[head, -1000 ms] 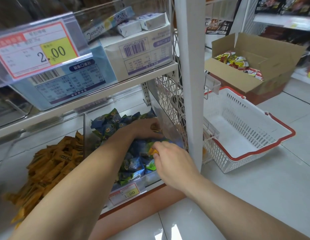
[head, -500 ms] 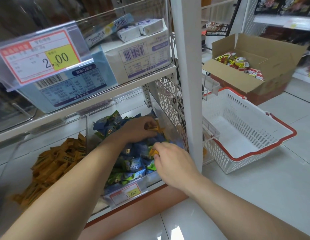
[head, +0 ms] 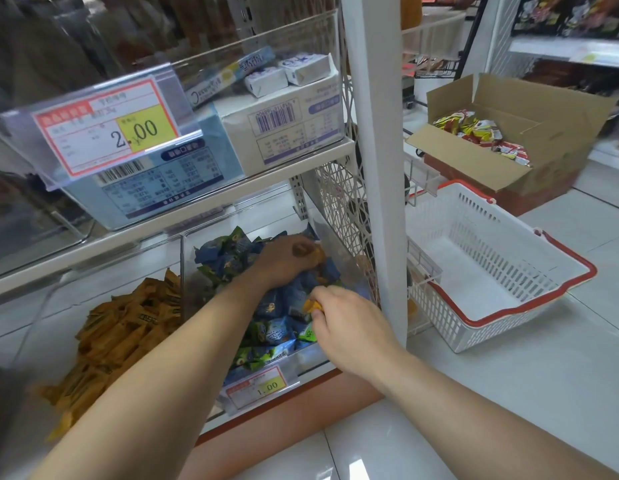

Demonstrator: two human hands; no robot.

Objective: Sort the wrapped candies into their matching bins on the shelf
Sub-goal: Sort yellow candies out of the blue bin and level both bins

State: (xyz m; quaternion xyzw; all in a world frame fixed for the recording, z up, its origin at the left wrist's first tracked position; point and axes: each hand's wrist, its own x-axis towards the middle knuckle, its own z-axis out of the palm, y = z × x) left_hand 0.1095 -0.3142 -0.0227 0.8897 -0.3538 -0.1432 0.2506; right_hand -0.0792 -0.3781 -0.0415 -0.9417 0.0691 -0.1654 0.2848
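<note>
Both hands reach into a clear bin [head: 290, 367] on the bottom shelf, filled with blue and green wrapped candies [head: 273, 320]. My left hand [head: 287, 259] is deep in the bin, fingers curled round an orange wrapped candy [head: 317, 253]. My right hand [head: 342, 323] is nearer the front and pinches another orange candy [head: 311, 305] just above the blue pile. To the left, a second clear bin [head: 41, 313] holds a heap of orange wrapped candies [head: 128, 327].
A white shelf post [head: 380, 168] stands right of the bin. A white basket with red rim [head: 488, 271] sits on the floor beyond it. Behind is an open cardboard box [head: 543, 133] of snack packs. The upper shelf carries boxes and a price tag [head: 107, 126].
My left hand has drawn an orange candy up out of the blue pile at the back of the bin. My right hand has stayed in place, still pinching its orange candy.
</note>
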